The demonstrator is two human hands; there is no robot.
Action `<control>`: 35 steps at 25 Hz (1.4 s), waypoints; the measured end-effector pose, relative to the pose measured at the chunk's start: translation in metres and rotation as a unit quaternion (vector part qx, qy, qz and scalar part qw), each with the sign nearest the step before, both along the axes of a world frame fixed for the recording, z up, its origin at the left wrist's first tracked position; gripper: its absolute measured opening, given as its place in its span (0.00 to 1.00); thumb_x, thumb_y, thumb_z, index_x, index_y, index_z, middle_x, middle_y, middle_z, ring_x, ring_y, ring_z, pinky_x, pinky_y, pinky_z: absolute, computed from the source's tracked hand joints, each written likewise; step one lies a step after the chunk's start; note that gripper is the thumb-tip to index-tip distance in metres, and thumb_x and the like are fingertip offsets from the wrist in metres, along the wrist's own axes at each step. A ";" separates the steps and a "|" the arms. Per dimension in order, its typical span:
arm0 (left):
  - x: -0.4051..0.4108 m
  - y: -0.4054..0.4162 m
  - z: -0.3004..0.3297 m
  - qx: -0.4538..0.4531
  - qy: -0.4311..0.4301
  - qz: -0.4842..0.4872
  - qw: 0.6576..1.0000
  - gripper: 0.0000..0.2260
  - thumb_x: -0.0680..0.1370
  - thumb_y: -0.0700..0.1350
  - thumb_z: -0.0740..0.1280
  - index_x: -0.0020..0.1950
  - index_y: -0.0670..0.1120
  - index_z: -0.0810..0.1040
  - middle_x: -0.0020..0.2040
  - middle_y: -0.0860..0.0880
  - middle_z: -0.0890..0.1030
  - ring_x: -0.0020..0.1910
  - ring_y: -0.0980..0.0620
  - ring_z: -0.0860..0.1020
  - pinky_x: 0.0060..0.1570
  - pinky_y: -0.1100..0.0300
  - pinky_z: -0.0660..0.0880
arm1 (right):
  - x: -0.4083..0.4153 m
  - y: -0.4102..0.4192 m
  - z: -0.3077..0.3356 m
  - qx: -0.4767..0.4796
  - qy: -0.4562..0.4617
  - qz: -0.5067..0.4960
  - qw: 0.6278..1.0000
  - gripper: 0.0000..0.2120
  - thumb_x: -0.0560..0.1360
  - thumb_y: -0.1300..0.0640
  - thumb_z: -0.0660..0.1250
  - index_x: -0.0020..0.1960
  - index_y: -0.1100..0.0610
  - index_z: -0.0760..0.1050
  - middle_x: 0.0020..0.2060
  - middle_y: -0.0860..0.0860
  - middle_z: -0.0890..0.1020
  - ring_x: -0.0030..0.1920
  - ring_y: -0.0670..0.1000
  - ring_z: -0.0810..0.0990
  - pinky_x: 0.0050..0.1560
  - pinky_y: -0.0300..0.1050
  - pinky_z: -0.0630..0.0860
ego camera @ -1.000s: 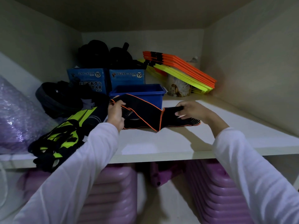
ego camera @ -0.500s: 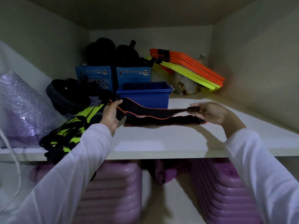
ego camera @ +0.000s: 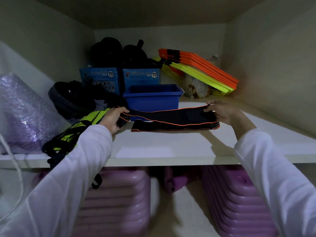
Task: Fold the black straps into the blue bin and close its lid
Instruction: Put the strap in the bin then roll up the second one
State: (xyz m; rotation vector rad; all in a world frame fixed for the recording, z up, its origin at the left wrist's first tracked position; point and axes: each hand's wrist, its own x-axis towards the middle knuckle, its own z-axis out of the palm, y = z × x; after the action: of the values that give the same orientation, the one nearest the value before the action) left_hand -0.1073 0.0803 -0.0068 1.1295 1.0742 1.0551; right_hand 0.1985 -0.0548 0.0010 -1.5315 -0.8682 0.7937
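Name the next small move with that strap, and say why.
Probably bring the right hand across to the left hand, halving the black strap. It is stretched out between both hands, longer than the open blue bin behind it is wide.

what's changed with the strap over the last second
The hands drew apart: the right hand carried its end of the strap rightward, so the bunched fold a second ago is now stretched out long in front of the blue bin. The left hand kept its grip on the other end. A second strap length still lies on the shelf. The bin stays open, unmoved.
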 end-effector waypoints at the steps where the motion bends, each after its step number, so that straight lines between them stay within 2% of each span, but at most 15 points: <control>1: 0.000 0.001 -0.002 0.005 0.002 0.004 1.000 0.08 0.76 0.39 0.65 0.38 0.49 0.71 0.35 0.50 0.74 0.34 0.54 0.72 0.32 0.61 0.68 | 0.000 0.001 -0.001 -0.005 -0.002 -0.004 1.000 0.09 0.75 0.70 0.63 0.49 0.57 0.71 0.46 0.55 0.74 0.43 0.51 0.75 0.34 0.39 0.69; 3: 0.002 0.001 -0.006 0.030 -0.016 0.026 0.999 0.05 0.76 0.39 0.66 0.44 0.48 0.73 0.36 0.50 0.75 0.34 0.55 0.73 0.33 0.61 0.68 | 0.000 0.004 -0.005 -0.017 -0.017 -0.016 1.000 0.06 0.74 0.71 0.64 0.44 0.61 0.71 0.43 0.58 0.76 0.38 0.52 0.76 0.33 0.39 0.71; 5: 0.006 0.001 -0.008 0.060 -0.032 0.044 0.997 0.07 0.76 0.38 0.65 0.51 0.47 0.73 0.37 0.50 0.75 0.36 0.54 0.74 0.33 0.62 0.69 | 0.001 0.005 -0.008 -0.037 -0.049 -0.038 0.997 0.07 0.73 0.70 0.65 0.38 0.63 0.71 0.37 0.58 0.75 0.35 0.53 0.74 0.31 0.40 0.72; 7: 0.009 0.001 -0.009 0.092 -0.024 0.054 0.994 0.12 0.76 0.36 0.65 0.57 0.47 0.75 0.42 0.48 0.77 0.43 0.50 0.75 0.33 0.61 0.70 | 0.002 0.006 -0.011 -0.051 -0.062 -0.051 0.995 0.02 0.73 0.69 0.66 0.44 0.66 0.74 0.42 0.58 0.76 0.43 0.56 0.76 0.42 0.45 0.76; 8: 0.011 0.001 -0.010 0.104 -0.017 0.059 0.993 0.14 0.76 0.36 0.64 0.60 0.46 0.75 0.46 0.47 0.77 0.47 0.49 0.74 0.34 0.62 0.70 | 0.003 0.006 -0.011 -0.054 -0.059 -0.058 0.995 0.05 0.72 0.69 0.67 0.47 0.66 0.74 0.46 0.59 0.77 0.48 0.58 0.76 0.48 0.48 0.76; 9: 0.012 0.002 -0.010 0.113 -0.013 0.064 0.991 0.16 0.75 0.35 0.64 0.63 0.44 0.75 0.49 0.46 0.77 0.49 0.48 0.73 0.34 0.62 0.70 | 0.005 0.005 -0.012 -0.055 -0.052 -0.061 0.995 0.05 0.72 0.69 0.67 0.47 0.65 0.74 0.47 0.59 0.76 0.49 0.58 0.76 0.49 0.49 0.75; 11: 0.015 0.002 -0.010 0.126 -0.009 0.072 0.989 0.18 0.75 0.35 0.64 0.65 0.43 0.75 0.52 0.46 0.76 0.51 0.48 0.73 0.34 0.63 0.69 | 0.008 0.002 -0.012 -0.056 -0.050 -0.062 0.995 0.06 0.71 0.68 0.68 0.40 0.62 0.72 0.46 0.60 0.75 0.46 0.57 0.75 0.44 0.48 0.72; 16: 0.028 0.002 -0.011 0.131 -0.019 0.039 0.990 0.15 0.75 0.37 0.65 0.61 0.46 0.75 0.51 0.45 0.76 0.51 0.47 0.74 0.36 0.61 0.72 | 0.013 -0.010 -0.014 -0.053 -0.044 -0.084 0.994 0.03 0.73 0.67 0.65 0.44 0.62 0.72 0.41 0.58 0.76 0.41 0.55 0.76 0.37 0.42 0.72; 19: 0.045 -0.003 -0.007 0.095 -0.050 -0.019 0.994 0.11 0.76 0.38 0.66 0.56 0.48 0.72 0.44 0.49 0.76 0.46 0.50 0.76 0.37 0.59 0.75 | 0.025 -0.030 -0.014 -0.081 -0.087 -0.113 0.986 0.04 0.74 0.63 0.66 0.40 0.60 0.73 0.36 0.55 0.76 0.39 0.53 0.74 0.35 0.39 0.68; 21: 0.063 -0.006 -0.003 0.078 -0.082 -0.065 0.991 0.12 0.76 0.36 0.66 0.56 0.47 0.70 0.43 0.48 0.77 0.42 0.51 0.76 0.39 0.56 0.78 | 0.033 -0.049 -0.013 -0.107 -0.069 -0.071 0.989 0.05 0.74 0.63 0.65 0.39 0.60 0.73 0.34 0.55 0.74 0.33 0.50 0.70 0.33 0.38 0.67; 24: 0.091 -0.009 0.004 0.072 -0.134 -0.112 0.982 0.11 0.75 0.33 0.65 0.53 0.46 0.70 0.42 0.47 0.78 0.42 0.52 0.78 0.46 0.51 0.79 | 0.035 -0.074 -0.011 -0.128 -0.006 0.038 0.991 0.07 0.76 0.65 0.61 0.43 0.59 0.77 0.36 0.53 0.76 0.34 0.47 0.72 0.29 0.34 0.73; 27: 0.124 -0.017 0.012 0.051 -0.169 -0.163 0.971 0.08 0.76 0.34 0.66 0.44 0.47 0.71 0.40 0.46 0.78 0.41 0.52 0.78 0.42 0.52 0.78 | 0.033 -0.100 -0.007 -0.135 0.003 0.100 0.986 0.12 0.77 0.68 0.58 0.50 0.55 0.76 0.33 0.49 0.79 0.33 0.44 0.78 0.28 0.31 0.77; 29: 0.152 -0.025 0.017 0.051 -0.170 -0.201 0.963 0.07 0.76 0.34 0.65 0.44 0.46 0.72 0.41 0.46 0.78 0.42 0.51 0.78 0.41 0.53 0.77 | 0.032 -0.116 -0.006 -0.155 0.014 0.129 0.979 0.14 0.77 0.70 0.57 0.55 0.55 0.74 0.28 0.49 0.79 0.29 0.44 0.81 0.28 0.33 0.79; 32: 0.202 -0.045 0.024 0.055 -0.155 -0.266 0.950 0.09 0.76 0.35 0.66 0.52 0.44 0.70 0.42 0.46 0.78 0.42 0.51 0.78 0.39 0.55 0.76 | 0.029 -0.135 -0.009 -0.180 0.016 0.130 0.975 0.16 0.77 0.72 0.58 0.59 0.57 0.72 0.28 0.50 0.80 0.29 0.45 0.82 0.28 0.33 0.79; 35: 0.248 -0.072 0.027 0.060 -0.130 -0.329 0.934 0.08 0.76 0.34 0.66 0.44 0.46 0.70 0.40 0.47 0.77 0.39 0.52 0.77 0.37 0.58 0.75 | 0.021 -0.147 -0.017 -0.178 -0.004 0.096 0.979 0.15 0.76 0.72 0.59 0.59 0.60 0.71 0.34 0.52 0.75 0.29 0.42 0.81 0.31 0.33 0.79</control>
State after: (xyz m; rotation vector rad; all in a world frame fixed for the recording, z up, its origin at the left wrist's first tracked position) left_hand 0.1403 0.0082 0.0206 1.2796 0.3689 0.7056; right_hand 0.2195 -0.2017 -0.0157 -1.7806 -0.9255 1.1320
